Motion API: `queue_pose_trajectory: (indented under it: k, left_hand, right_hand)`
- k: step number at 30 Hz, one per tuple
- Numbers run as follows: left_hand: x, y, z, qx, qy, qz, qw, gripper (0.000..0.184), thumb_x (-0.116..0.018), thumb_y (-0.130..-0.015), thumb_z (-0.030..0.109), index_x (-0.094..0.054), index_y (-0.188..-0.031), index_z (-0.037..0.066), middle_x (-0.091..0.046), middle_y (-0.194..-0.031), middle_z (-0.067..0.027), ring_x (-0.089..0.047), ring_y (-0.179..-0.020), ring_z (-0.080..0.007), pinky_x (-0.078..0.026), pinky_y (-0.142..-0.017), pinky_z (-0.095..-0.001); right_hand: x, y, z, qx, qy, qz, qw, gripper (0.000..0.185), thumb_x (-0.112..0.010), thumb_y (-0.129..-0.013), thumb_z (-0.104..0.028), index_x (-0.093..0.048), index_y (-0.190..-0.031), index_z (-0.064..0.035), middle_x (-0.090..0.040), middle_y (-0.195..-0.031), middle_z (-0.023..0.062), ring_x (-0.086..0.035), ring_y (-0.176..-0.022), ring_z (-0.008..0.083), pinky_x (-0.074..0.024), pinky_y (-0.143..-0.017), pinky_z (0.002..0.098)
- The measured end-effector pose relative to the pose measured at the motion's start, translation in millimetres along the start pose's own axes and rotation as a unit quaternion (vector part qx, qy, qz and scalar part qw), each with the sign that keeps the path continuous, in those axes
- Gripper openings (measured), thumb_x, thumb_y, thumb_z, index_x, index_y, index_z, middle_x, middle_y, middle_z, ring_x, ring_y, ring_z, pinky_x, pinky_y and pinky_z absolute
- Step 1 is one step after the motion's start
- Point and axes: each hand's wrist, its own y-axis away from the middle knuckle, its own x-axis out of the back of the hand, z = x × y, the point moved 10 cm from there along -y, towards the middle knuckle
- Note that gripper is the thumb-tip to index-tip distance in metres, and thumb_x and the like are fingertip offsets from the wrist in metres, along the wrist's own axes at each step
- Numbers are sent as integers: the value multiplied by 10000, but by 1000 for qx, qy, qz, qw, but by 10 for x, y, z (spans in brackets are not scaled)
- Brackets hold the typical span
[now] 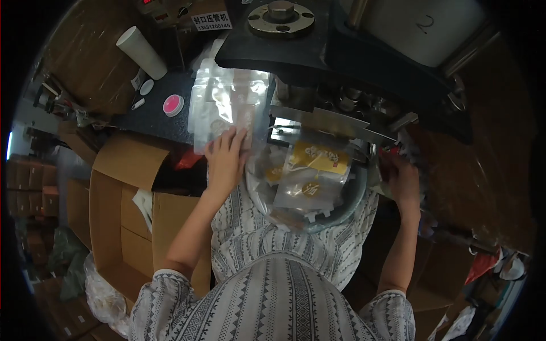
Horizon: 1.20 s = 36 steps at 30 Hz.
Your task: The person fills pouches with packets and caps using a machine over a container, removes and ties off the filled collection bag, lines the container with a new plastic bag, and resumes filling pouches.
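Note:
My left hand (226, 159) lies with its fingers stretched out on the lower end of a stack of clear plastic pouches (219, 99), left of the machine. In front of me, a basin (357, 196) holds loose pouches, the top one a clear pouch with a yellow printed band (315, 159). My right hand (402, 181) is right of the basin, beside the machine's metal bar, with its fingers curled in. Small red things (392, 151) show near its fingertips; what the fingers hold is too dark to make out.
A dark press machine (273, 45) overhangs the work spot, with a metal bar (341, 122) below. On the bench at left are a round pink-topped tub (173, 105) and a white roll (141, 52). An open cardboard box (122, 210) stands to my left.

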Motion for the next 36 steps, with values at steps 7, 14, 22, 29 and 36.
queue_pose_trajectory:
  k: [7, 14, 22, 29, 36]
  left_hand:
    - [501, 97, -168, 102, 137, 62, 983, 87, -637, -806, 62, -635, -891, 44, -584, -790, -102, -596, -737, -311, -457, -643, -387]
    - [863, -1, 409, 26, 191, 104, 976, 115, -664, -755, 2, -638, -861, 38, -610, -812, -99, -610, -705, -297, -483, -607, -355]
    - [299, 120, 959, -61, 360, -140, 920, 109, -679, -786, 67, -663, -884, 21, -620, -782, -122, -617, -668, -300, -486, -595, -354]
    - [80, -6, 953, 41, 423, -167, 890, 169, -664, -828, 156, -671, -851, -11, -617, -742, -153, -610, -653, -324, -473, -581, -366]
    - [270, 41, 932, -23, 361, -83, 929, 100, -629, -823, 111, -672, -835, 21, -624, -824, -134, -612, -683, -333, -485, -609, -409]
  right_hand:
    - [162, 21, -51, 81, 40, 77, 993, 229, -552, -858, -5, -642, -1068, -16, -673, -873, 160, -672, -754, 245, -503, -673, 308]
    - [31, 305, -1235, 137, -250, -25, 958, 173, -645, -816, -48, -646, -986, -18, -659, -916, 136, -635, -765, 282, -511, -688, 341]
    - [-313, 370, -1548, 247, -208, -102, 941, 175, -643, -832, -40, -656, -1006, -23, -683, -964, 104, -668, -830, 223, -526, -703, 295]
    - [217, 308, -1285, 222, -120, 59, 966, 153, -633, -813, -7, -644, -965, -15, -663, -907, 122, -649, -814, 290, -509, -701, 336]
    - [-60, 441, -1368, 254, -23, 2, 967, 151, -650, -804, -7, -662, -955, -15, -674, -940, 104, -645, -864, 272, -505, -739, 326]
